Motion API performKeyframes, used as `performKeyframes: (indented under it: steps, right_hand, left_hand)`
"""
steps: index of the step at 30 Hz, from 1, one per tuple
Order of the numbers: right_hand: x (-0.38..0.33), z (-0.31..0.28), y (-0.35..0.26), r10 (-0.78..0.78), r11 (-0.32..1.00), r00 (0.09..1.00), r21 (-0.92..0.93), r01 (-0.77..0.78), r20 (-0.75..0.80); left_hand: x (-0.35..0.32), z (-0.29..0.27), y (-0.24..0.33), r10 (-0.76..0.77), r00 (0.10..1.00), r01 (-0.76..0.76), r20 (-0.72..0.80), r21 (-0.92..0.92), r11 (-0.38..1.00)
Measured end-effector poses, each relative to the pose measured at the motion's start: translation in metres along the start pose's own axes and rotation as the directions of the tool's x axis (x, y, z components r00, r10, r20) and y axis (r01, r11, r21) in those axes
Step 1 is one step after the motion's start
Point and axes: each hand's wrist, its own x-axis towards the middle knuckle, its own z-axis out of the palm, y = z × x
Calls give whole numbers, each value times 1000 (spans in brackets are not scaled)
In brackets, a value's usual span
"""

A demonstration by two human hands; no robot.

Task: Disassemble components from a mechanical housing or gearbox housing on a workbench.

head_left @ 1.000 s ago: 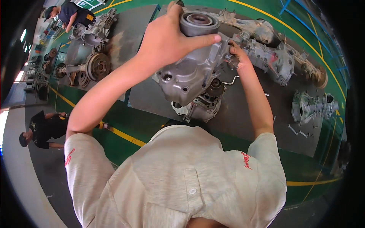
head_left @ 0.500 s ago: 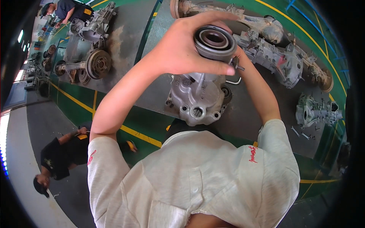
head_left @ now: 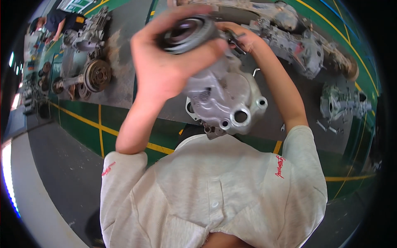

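Note:
My left hand (head_left: 159, 62), blurred by motion, wraps round a dark metal ring-shaped part (head_left: 186, 33) with concentric rings, like a bearing. Directly below it is a grey cast gearbox housing (head_left: 223, 99), tilted, with bolt holes along its near edge. Whether the ring is joined to the housing cannot be told. My right hand (head_left: 244, 37) is on the far side of the housing's top, fingers curled on a small dark metal piece (head_left: 237, 43) whose kind is unclear. Part of a flat flange (head_left: 190, 108) shows beneath the housing.
A large gearbox (head_left: 297, 51) and a rusty axle (head_left: 277, 12) lie across the bench's far side. Another gearbox casing (head_left: 341, 101) stands right, near wrenches (head_left: 326, 127). On the left bench are a brake drum (head_left: 98, 75) and an open casing (head_left: 89, 35); a person (head_left: 62, 20) works behind.
My left hand has moved left with the ring-shaped part, tipping it. The housing has tilted and looks nearer. My right hand has come into view. The person at lower left has gone from view.

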Motion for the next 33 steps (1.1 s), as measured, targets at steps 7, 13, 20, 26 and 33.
performKeyframes:
  steps: [7, 13, 20, 26, 33]
  right_hand:
    - [-177, 21, 7, -130, 991, 835, -50, 122, -534]
    - [-229, 130, -6, -398, 762, 821, -646, 47, -410]
    - [-217, 160, 24, -374, 735, 646, -638, -232, -665]
    - [-205, 163, 38, -322, 798, 576, -543, -261, -751]
    - [-200, 161, 40, -185, 894, 577, -380, -237, -796]
  left_hand:
    - [-15, 20, 0, 132, 966, -107, -224, 122, 987]
    - [-28, 41, -25, 126, 950, -69, -285, 203, 977]
    - [-41, 68, -57, 202, 953, -146, -226, 244, 959]
    - [-44, 65, -60, 185, 973, -148, -135, 244, 959]
    - [-35, 28, -68, 128, 979, -149, 158, 126, 981]
